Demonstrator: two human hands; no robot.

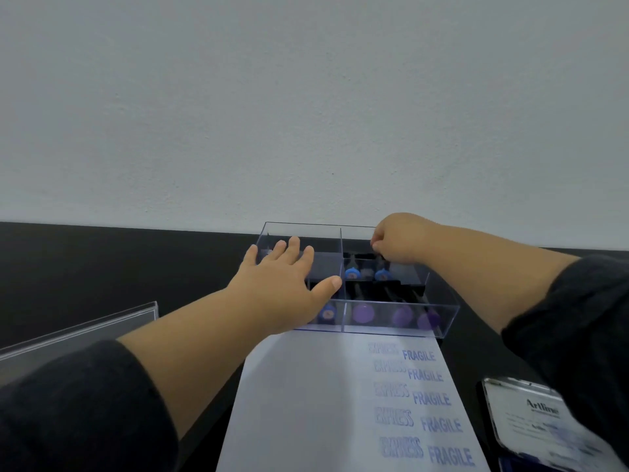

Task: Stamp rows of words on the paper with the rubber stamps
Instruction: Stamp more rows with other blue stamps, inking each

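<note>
A white paper [306, 403] lies on the black table, printed with columns of blue EXPRESS and FRAGILE words [418, 400]. Behind it stands a clear plastic box [442, 315] with dividers, holding several rubber stamps with blue [351, 273] and purple [363, 313] knobs. My left hand [282, 284] lies flat with spread fingers over the box's left compartment. My right hand [398, 240] reaches into the far right compartment, its fingers curled round a dark stamp handle [380, 256] that is mostly hidden.
An ink pad with its labelled lid open [524, 413] sits at the right of the paper, partly under my right sleeve. A clear acrylic stand [102, 325] is at the left. A pale wall rises just behind the table.
</note>
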